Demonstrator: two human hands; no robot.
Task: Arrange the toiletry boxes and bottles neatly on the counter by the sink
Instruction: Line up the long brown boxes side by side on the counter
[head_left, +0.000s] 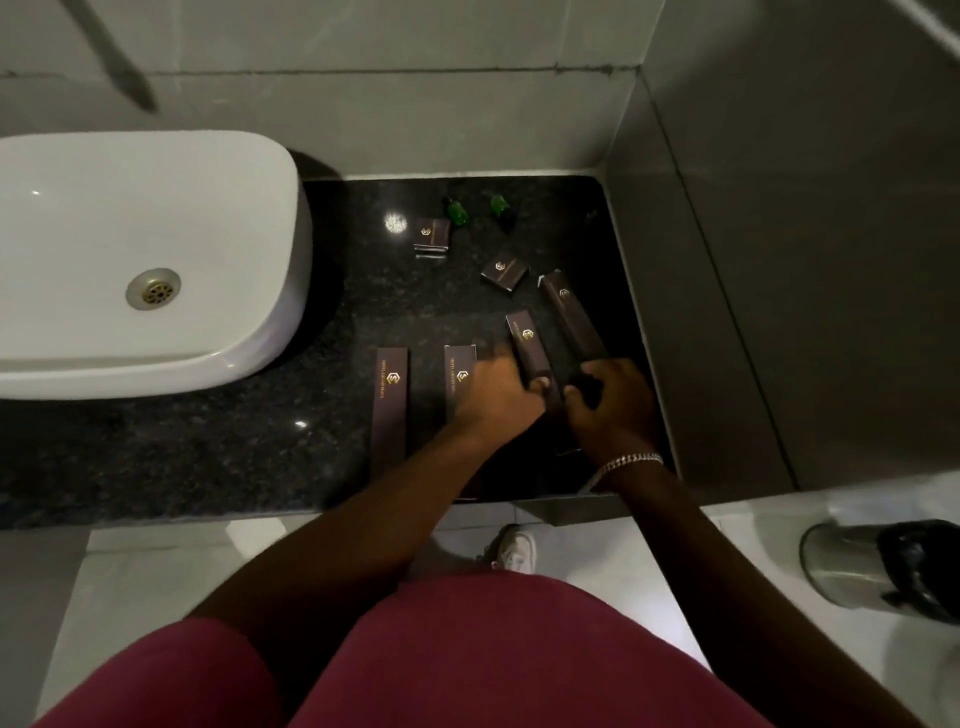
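On the black granite counter (218, 447) lie several long dark brown toiletry boxes with gold logos. One long box (389, 405) lies straight at the left, a second (458, 369) beside it is partly under my left hand (498, 395). My left hand grips the near end of a third, tilted long box (527, 345). My right hand (613, 405) is closed on the near end of a fourth, slanted long box (571, 317). Two small square boxes (432, 235) (504, 271) lie farther back. Two small green bottles (457, 209) (503, 205) stand near the back wall.
A white basin (156, 208) with a brass drain sits on the counter's left half. Grey tiled walls close the back and right side. A steel bin (852, 566) stands on the floor at the right. My shoe shows below the counter edge.
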